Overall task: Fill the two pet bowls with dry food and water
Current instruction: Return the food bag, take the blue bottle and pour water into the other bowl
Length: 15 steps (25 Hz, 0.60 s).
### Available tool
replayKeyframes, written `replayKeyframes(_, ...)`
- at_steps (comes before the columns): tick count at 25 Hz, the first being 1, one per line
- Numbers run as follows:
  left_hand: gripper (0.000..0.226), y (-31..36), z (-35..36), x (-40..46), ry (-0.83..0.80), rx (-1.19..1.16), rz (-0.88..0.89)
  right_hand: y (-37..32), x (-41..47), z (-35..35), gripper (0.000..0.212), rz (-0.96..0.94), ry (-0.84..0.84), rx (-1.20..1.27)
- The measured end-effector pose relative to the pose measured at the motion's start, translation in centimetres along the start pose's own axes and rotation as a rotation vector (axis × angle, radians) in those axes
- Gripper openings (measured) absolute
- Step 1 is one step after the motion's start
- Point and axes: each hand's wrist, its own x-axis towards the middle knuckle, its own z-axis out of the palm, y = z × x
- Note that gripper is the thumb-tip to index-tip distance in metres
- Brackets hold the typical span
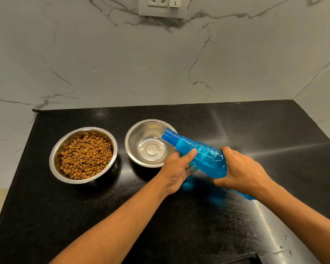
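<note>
Head view shows a black countertop [179, 216] against a marbled wall. On its left sits a steel bowl [55, 155] heaped with brown dry food [85, 155]; just right of it stands a second steel bowl [133, 143]. A blue water bottle [204, 157] lies tilted, its capped neck over that bowl's right rim. The left hand [177, 168] grips the bottle near its shoulder, thumb across the top; the right hand [238, 170] holds its lower body
</note>
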Motion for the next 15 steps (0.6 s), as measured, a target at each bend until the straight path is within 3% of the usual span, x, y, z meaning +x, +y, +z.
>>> replayKeyframes(15, 0.037, -0.7, -0.36, 0.4, 0.014, -0.058, -0.042, 0.17, 0.17, -0.13, 0.064, 0.006, -0.04, -0.058)
